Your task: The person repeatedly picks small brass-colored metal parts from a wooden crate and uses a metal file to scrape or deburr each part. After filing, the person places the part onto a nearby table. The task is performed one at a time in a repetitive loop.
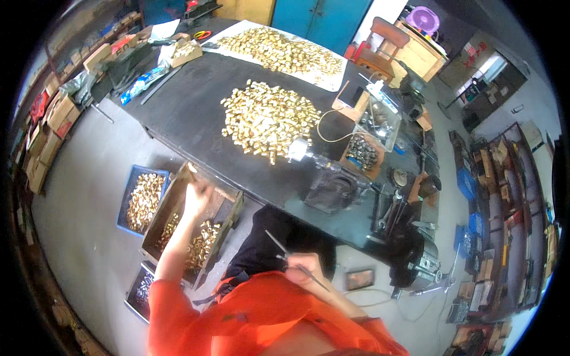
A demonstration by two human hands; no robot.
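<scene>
My left hand [200, 196] reaches into an open drawer-like box [221, 244] below the table edge. It is over the box's far end, and motion blur hides what its fingers do. Small brass fittings [203, 244] lie in the nearer part of the box, on both sides of my forearm. Close to my body, my right hand [304, 267] is closed round a thin metal rod [276, 242], whose two ends stick out of the fist. A large heap of brass fittings [267, 115] lies on the dark table [196, 118].
A blue bin of brass pieces [126, 216] and a dark bin of silvery parts [133, 299] stand left of the box. More brass lies on a white sheet [237, 32]. A clamp-like metal tool [320, 160], wrenches [389, 210] and a vise-like machine [424, 261] occupy the table's right side.
</scene>
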